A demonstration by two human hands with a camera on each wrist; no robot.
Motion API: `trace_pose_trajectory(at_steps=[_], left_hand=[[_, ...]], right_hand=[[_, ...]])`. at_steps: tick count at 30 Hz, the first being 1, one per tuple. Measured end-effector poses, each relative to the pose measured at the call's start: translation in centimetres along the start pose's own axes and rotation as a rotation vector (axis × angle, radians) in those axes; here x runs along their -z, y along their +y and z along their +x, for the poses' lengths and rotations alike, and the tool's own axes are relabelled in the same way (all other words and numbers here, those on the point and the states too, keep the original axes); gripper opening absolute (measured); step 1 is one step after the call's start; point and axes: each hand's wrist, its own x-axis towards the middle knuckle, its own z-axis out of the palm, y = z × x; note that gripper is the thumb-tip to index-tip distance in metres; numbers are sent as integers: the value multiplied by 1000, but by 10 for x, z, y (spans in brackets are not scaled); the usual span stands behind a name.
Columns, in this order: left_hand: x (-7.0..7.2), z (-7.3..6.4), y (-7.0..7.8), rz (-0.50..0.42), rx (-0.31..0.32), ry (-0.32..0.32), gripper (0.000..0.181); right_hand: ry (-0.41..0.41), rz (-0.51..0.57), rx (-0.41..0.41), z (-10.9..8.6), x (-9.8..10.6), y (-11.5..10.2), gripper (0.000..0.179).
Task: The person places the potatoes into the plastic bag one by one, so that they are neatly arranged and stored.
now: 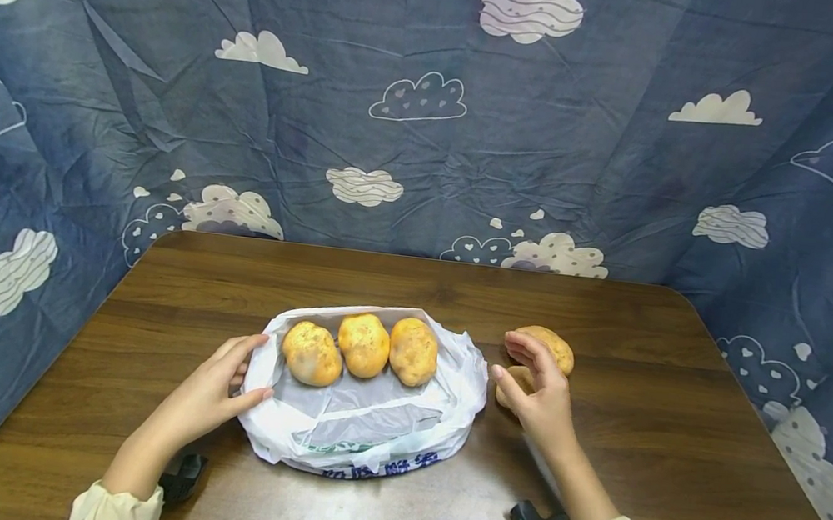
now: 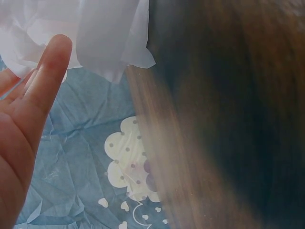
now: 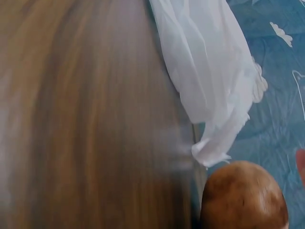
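Head view: the left hand [image 1: 196, 394], fingers spread, touches the left edge of a white bag [image 1: 267, 434] holding three potatoes [image 1: 363, 345]; the right hand [image 1: 542, 398], thumb and fingers parted, is at two more potatoes [image 1: 558, 349], contact unclear. Left wrist: a straight digit meets the bag. Right wrist: a fingertip shows beside one potato.

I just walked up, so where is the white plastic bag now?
In the head view, the white plastic bag sits on the table, just left of centre, between the left hand and the two potatoes by the right hand.
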Motion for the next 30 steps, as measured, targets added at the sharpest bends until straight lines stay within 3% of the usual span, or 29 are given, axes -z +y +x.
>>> trace_pose_trajectory(at_steps=[8,15,19,27,30], left_hand=[[0,0,0,-4,-6,-4,64],[0,0,0,-5,-1,-8,64],[0,0,0,-4,1,-10,64],[0,0,0,-8,0,-12,64],[0,0,0,-7,2,-12,64]], right_hand=[[26,-12,6,-7,20,8,47],[57,-40,50,-18,42,33,52],[45,-114,21,-25,53,40,53],[-20,-260,-112,-34,64,20,48],[-43,-264,-155,-37,66,20,47]])
